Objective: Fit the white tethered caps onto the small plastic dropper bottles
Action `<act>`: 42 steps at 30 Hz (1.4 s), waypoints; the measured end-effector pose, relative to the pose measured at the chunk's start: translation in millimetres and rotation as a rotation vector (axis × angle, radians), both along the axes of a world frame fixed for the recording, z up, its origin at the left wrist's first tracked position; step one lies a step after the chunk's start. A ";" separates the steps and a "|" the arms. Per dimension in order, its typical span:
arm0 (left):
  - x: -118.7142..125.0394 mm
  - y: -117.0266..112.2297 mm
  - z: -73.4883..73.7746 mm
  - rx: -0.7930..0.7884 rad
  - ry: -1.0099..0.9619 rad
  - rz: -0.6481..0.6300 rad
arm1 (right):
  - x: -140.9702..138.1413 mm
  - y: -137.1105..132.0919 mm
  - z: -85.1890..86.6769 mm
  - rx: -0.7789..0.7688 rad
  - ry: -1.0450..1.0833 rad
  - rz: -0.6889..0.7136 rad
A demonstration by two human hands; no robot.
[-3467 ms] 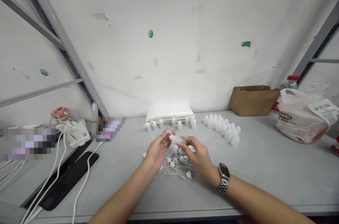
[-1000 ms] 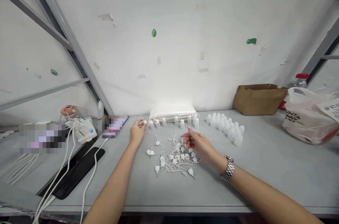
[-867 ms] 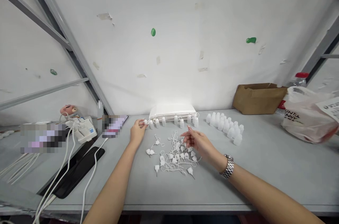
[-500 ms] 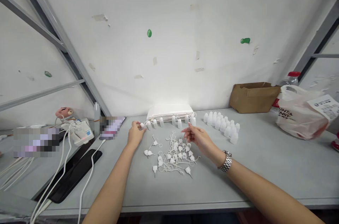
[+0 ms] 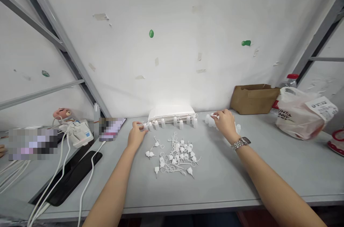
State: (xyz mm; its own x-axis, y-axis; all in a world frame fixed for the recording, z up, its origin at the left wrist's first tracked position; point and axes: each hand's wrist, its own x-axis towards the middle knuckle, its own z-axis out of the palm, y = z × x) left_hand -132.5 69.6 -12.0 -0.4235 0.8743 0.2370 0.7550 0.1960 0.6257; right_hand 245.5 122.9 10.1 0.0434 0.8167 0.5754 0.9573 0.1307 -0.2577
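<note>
At the left end of a row of capped squeeze bottles [image 5: 162,123], my left hand [image 5: 136,135] has its fingers closed around a small white squeeze bottle [image 5: 145,126]. My right hand [image 5: 225,124] is over the group of white bottles without caps [image 5: 207,119] at the right. Its thumb and fingers are bent together at one of these bottles, and they partly cover the group. Between my forearms lies a loose heap of white needle-tip caps [image 5: 177,157] with ring straps. A few single caps [image 5: 157,170] lie apart from it.
Behind the row a white flat stack [image 5: 172,112] leans at the wall. At the right stand a cardboard box [image 5: 254,98], a red-capped bottle [image 5: 291,81] and a plastic bag [image 5: 301,112]. Phones [image 5: 75,178], white cables and a power strip [image 5: 80,134] occupy the left side.
My right hand has moved right, from beside the capped row to the group of bottles without caps, and its fingers have closed there. My left hand stays at the row's left end.
</note>
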 end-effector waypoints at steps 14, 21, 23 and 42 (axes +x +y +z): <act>1.5 -0.5 0.3 -0.056 0.052 -0.033 | -1.7 8.1 -10.5 -0.041 -0.122 -0.007; 3.2 -4.0 4.2 -0.109 0.074 -0.065 | -6.7 1.0 -4.4 -0.025 -0.100 0.044; -4.2 -8.5 9.6 -0.127 0.079 -0.085 | -11.8 -3.7 -2.0 -0.016 -0.071 0.089; 61.8 -44.6 32.3 -0.218 0.274 -0.308 | -61.1 -46.2 -7.8 -0.275 -0.017 0.392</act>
State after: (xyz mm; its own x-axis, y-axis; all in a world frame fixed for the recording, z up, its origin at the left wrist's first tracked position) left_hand -70.8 25.0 20.3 -0.0833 0.9914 0.1009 0.9304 0.0411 0.3642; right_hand 184.4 76.7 2.3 -0.3060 0.8915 0.3340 0.8539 0.4122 -0.3178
